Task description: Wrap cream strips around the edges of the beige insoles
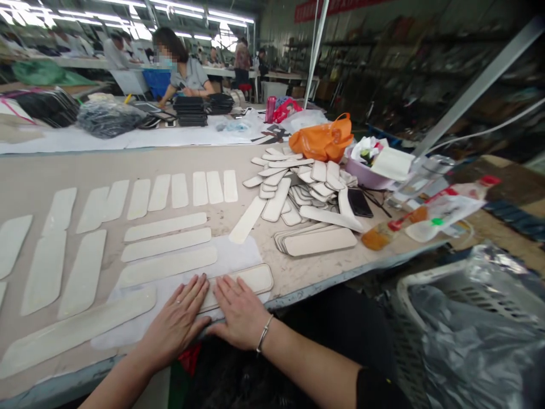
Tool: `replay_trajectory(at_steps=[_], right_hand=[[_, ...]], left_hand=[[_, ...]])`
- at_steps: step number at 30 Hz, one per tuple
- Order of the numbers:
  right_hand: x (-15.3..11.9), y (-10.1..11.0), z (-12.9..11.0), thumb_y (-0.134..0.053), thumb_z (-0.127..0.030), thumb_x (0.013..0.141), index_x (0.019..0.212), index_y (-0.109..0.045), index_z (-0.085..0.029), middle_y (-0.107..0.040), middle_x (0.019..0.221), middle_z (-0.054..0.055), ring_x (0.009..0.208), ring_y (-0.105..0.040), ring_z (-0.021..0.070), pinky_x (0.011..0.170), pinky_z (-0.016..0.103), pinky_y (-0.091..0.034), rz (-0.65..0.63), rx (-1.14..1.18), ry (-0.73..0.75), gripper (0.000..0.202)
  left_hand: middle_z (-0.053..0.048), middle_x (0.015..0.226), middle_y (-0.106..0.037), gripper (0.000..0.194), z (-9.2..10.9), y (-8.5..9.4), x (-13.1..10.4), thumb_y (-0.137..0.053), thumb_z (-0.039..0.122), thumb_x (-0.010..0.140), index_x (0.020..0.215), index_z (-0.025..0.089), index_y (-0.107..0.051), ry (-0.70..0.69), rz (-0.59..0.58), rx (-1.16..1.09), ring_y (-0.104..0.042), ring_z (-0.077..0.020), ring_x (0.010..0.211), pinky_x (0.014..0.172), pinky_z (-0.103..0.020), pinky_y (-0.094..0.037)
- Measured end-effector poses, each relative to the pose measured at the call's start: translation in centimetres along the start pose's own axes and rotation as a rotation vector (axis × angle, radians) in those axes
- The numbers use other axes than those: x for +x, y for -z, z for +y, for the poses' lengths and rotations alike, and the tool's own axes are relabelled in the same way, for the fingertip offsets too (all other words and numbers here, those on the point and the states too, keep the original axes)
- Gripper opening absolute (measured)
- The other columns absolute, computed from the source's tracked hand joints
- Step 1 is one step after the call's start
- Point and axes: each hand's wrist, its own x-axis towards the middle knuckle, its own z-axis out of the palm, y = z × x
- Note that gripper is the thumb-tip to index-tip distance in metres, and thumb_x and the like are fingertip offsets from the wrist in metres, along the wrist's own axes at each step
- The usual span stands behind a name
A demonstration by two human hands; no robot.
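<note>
Side by side at the table's near edge, my left hand [182,311] and my right hand [242,311] lie flat, fingers stretched out. Both press on a cream rounded strip [260,277] with a darker edge, whose middle and left part they cover. Under it spreads a white sheet [238,253]. A long cream strip [85,321] lies to the left of my left hand. Beyond the hands, several long cream strips [168,264] rest parallel. A fanned stack of cream strips [320,241] sits to the right of my right hand.
Rows of cream pieces [83,275] cover the table's left side. At the right are a loose pile [298,187], a black phone [360,203], an orange bag [321,139], a purple basin [370,175] and a bottle [378,236]. A plastic-lined basket [443,272] stands lower right. A co-worker [189,74] sits opposite.
</note>
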Motion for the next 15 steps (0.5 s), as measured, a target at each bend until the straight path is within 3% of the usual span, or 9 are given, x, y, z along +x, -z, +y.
replay_trajectory(at_steps=[8, 12, 15], right_hand=[[-2.9, 2.3, 6.0, -0.025, -0.062, 0.088, 0.141, -0.020, -0.010, -0.012, 0.148, 0.010, 0.136, -0.006, 0.0206, 0.111, 0.041, -0.004, -0.061, -0.065, -0.253, 0.075], [-3.9, 2.6, 6.6, -0.024, -0.064, 0.087, 0.142, -0.018, -0.010, -0.010, 0.148, 0.011, 0.137, -0.005, 0.0216, 0.111, 0.043, -0.003, -0.017, -0.016, -0.310, 0.077], [-4.0, 2.6, 6.6, -0.025, -0.062, 0.087, 0.142, -0.019, -0.010, -0.012, 0.148, 0.012, 0.136, -0.004, 0.0220, 0.111, 0.044, -0.003, 0.031, 0.063, -0.293, 0.076]], left_hand=[[-0.010, 0.147, -0.021, 0.073, 0.1, 0.9, 0.2, -0.038, 0.052, 0.084, 0.142, 0.016, -0.011, 0.023, -0.065, 0.019, -0.025, -0.0254, 0.133, 0.107, -0.041, -0.025], [-0.009, 0.145, -0.025, 0.071, 0.0, 0.6, 0.0, -0.041, 0.047, 0.084, 0.142, 0.020, -0.011, -0.014, -0.013, 0.036, -0.032, -0.0242, 0.130, 0.105, -0.039, -0.030], [-0.007, 0.140, -0.036, 0.067, -1.3, -0.7, 0.2, -0.043, 0.038, 0.085, 0.142, 0.023, -0.012, -0.057, 0.089, 0.054, -0.041, -0.0212, 0.125, 0.096, -0.034, -0.042]])
